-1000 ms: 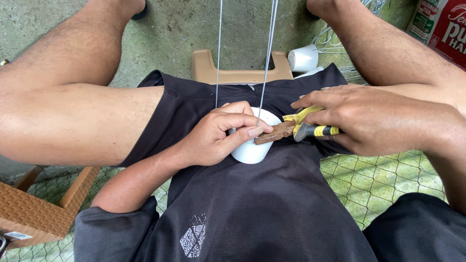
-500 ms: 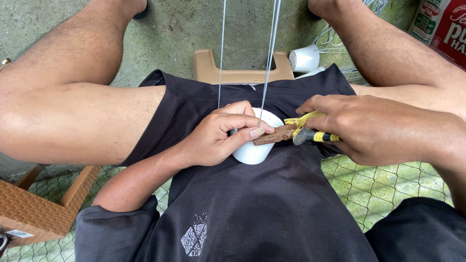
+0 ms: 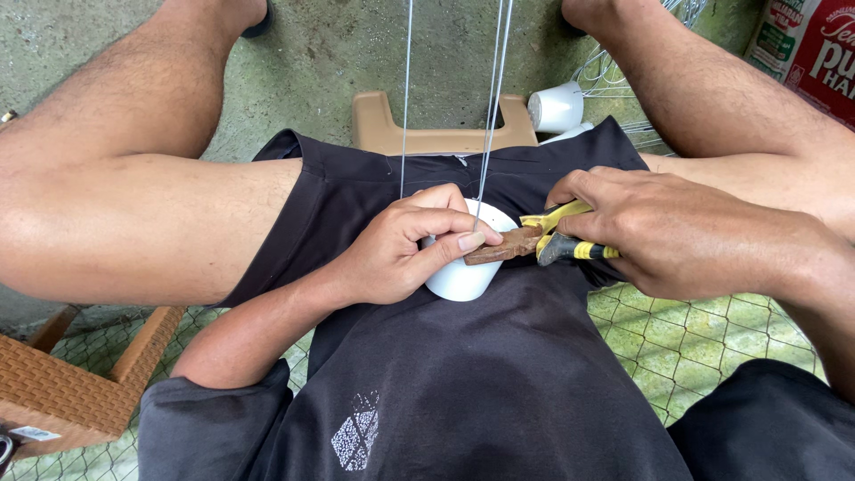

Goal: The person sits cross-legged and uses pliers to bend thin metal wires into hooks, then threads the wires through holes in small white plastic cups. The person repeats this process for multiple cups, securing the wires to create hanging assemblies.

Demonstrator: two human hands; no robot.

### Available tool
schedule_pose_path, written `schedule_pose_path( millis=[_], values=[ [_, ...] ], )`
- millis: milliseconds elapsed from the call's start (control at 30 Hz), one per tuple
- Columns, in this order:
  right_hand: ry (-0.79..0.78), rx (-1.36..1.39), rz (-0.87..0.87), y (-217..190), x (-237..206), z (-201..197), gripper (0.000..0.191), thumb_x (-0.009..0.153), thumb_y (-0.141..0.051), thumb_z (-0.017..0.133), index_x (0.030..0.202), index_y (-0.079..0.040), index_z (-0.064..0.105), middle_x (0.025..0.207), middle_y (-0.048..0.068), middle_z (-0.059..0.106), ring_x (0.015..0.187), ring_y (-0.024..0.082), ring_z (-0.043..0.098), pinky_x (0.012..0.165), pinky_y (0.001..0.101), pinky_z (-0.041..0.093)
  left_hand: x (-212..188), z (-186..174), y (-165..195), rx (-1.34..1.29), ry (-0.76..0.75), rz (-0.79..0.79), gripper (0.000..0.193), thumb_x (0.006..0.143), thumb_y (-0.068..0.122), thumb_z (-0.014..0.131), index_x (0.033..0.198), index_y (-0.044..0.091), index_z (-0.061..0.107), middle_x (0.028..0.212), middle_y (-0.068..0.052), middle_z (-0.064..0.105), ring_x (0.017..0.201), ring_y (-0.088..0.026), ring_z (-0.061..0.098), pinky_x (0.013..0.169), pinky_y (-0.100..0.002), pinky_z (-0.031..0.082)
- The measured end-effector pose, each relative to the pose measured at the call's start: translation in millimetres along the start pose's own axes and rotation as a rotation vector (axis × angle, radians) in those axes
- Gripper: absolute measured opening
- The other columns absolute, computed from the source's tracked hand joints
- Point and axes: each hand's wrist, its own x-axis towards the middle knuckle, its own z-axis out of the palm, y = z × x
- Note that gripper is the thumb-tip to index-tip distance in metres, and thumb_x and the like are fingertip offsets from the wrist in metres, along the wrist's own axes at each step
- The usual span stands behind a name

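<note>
My left hand (image 3: 405, 245) wraps around a small white cup (image 3: 459, 278) held on my lap, thumb lying across its rim. My right hand (image 3: 677, 233) grips rusty pliers (image 3: 521, 242) with yellow and black handles, and their jaws meet the cup's rim by my left thumb. Thin grey wires (image 3: 492, 98) run straight up from the cup and leave the top of the view. The far side of the cup is hidden under my fingers.
I sit on a low tan plastic stool (image 3: 419, 135) over a concrete floor. Another white cup (image 3: 557, 107) lies beside loose wire at the back right. Green wire mesh (image 3: 712, 338) spreads under my right arm. A woven brown basket (image 3: 71, 383) stands at the lower left, a red sack (image 3: 815, 49) at the top right.
My right hand has shifted slightly and the pliers' jaws sit closer against the cup's rim. My left hand keeps its hold on the cup.
</note>
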Motion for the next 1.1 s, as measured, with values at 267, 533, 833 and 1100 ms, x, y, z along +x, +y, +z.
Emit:
schedule_pose_path(
  millis=[267, 533, 833, 1100],
  values=[
    [-0.035, -0.060, 0.019, -1, 0, -3, 0.063, 0.074, 0.005, 0.069, 0.134, -0.016, 0.066, 0.140, 0.000, 0.058, 0.112, 0.017, 0.060, 0.092, 0.0375, 0.051, 0, 0, 0, 0.016, 0.007, 0.005, 0.024, 0.108, 0.021, 0.060, 0.119, 0.007, 0.076, 0.092, -0.001, 0.062, 0.084, -0.010, 0.058, 0.079, -0.026, 0.048],
    [0.094, 0.021, -0.121, 13, -2, 6, 0.066, 0.065, 0.010, 0.065, 0.127, -0.010, 0.071, 0.138, 0.009, 0.059, 0.118, 0.023, 0.059, 0.095, 0.0396, 0.050, 1, 1, 0, 0.015, 0.013, 0.020, 0.024, 0.108, 0.020, 0.060, 0.120, 0.006, 0.076, 0.092, -0.002, 0.062, 0.085, -0.010, 0.058, 0.080, -0.026, 0.048],
    [-0.046, 0.029, -0.021, 6, 0, 0, 0.066, 0.069, 0.011, 0.064, 0.131, -0.012, 0.068, 0.135, 0.004, 0.060, 0.114, 0.019, 0.059, 0.094, 0.0370, 0.050, 0, 2, 0, 0.004, 0.010, 0.001, 0.024, 0.107, 0.019, 0.060, 0.119, 0.005, 0.076, 0.090, -0.002, 0.060, 0.083, -0.011, 0.056, 0.077, -0.027, 0.047],
    [0.052, -0.017, -0.071, 2, -4, 1, 0.065, 0.066, 0.010, 0.066, 0.127, -0.011, 0.071, 0.136, 0.008, 0.058, 0.112, 0.021, 0.058, 0.088, 0.0399, 0.047, 1, 1, 1, 0.032, 0.018, 0.036, 0.024, 0.107, 0.019, 0.060, 0.120, 0.006, 0.076, 0.089, -0.002, 0.061, 0.083, -0.011, 0.056, 0.079, -0.028, 0.047]
  ],
)
